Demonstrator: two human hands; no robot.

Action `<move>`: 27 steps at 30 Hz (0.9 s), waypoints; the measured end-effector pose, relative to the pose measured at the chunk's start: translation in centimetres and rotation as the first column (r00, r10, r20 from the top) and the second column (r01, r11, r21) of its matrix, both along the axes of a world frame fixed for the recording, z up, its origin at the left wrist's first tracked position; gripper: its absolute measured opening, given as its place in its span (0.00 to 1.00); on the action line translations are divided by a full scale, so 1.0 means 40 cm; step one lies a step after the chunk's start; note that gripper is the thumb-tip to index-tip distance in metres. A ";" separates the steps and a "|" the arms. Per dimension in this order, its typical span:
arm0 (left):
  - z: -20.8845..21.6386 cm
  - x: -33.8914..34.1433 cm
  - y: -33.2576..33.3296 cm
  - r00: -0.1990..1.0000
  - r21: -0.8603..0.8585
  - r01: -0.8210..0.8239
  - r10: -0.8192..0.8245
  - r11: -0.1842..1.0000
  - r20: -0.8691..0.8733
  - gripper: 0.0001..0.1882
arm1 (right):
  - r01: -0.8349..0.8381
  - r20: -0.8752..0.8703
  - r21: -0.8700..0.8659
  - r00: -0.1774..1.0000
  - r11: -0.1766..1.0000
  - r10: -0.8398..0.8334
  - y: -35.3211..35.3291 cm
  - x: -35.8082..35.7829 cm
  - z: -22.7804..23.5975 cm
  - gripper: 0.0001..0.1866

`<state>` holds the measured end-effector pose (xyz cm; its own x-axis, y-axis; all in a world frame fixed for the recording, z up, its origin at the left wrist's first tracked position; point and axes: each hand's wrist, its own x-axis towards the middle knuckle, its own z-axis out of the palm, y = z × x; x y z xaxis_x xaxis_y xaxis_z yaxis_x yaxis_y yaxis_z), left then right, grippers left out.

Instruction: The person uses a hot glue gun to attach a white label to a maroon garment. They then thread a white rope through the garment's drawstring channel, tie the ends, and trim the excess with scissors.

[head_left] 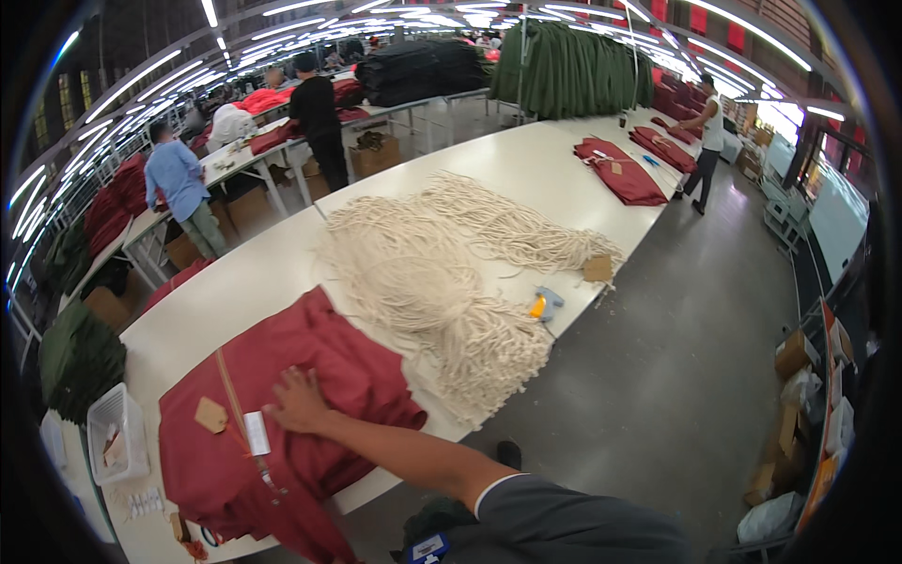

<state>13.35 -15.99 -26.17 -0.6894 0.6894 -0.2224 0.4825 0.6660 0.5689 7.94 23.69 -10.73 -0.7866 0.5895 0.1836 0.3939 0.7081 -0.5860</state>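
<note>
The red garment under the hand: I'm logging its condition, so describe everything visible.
The red garment lies rumpled, matte and cloth-like, on the white table. A tan strip, perhaps a zip, runs down it, near a tan tag and a white label. One narrow part, possibly a sleeve, hangs past the table's edge. The right hand rests on the middle, fingers spread.
</note>
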 end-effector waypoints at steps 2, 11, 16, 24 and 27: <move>0.017 0.061 0.036 0.967 -0.032 -0.184 0.175 0.982 -0.186 0.16 | -0.137 -0.209 -0.231 0.974 0.963 0.088 0.045 0.062 0.049 0.27; 0.142 0.262 0.107 0.339 -0.230 -0.550 -0.037 0.803 -0.940 0.22 | 0.195 -0.543 -0.345 0.757 0.918 -0.364 0.657 0.805 -0.103 0.07; 0.168 0.311 0.180 0.483 -0.286 -0.761 0.214 0.582 -0.849 0.28 | 0.692 -0.311 -0.552 0.346 0.465 -0.885 0.964 1.260 -0.284 0.10; 0.146 0.341 0.248 0.800 -0.427 -0.509 0.229 0.748 -0.554 0.26 | 0.975 -0.055 -0.221 -0.014 -0.001 -0.998 1.268 1.627 -0.337 0.10; 0.124 0.350 0.249 0.921 -0.444 -0.355 0.226 0.823 -0.316 0.25 | 0.975 0.030 -0.173 -0.140 -0.143 -0.990 1.340 1.697 -0.324 0.11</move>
<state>27.36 -6.04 -21.22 -0.9151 0.2953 -0.2746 0.2992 0.9538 0.0286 75.84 77.28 -23.68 0.7165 0.6954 0.0549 0.5323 -0.4941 -0.6874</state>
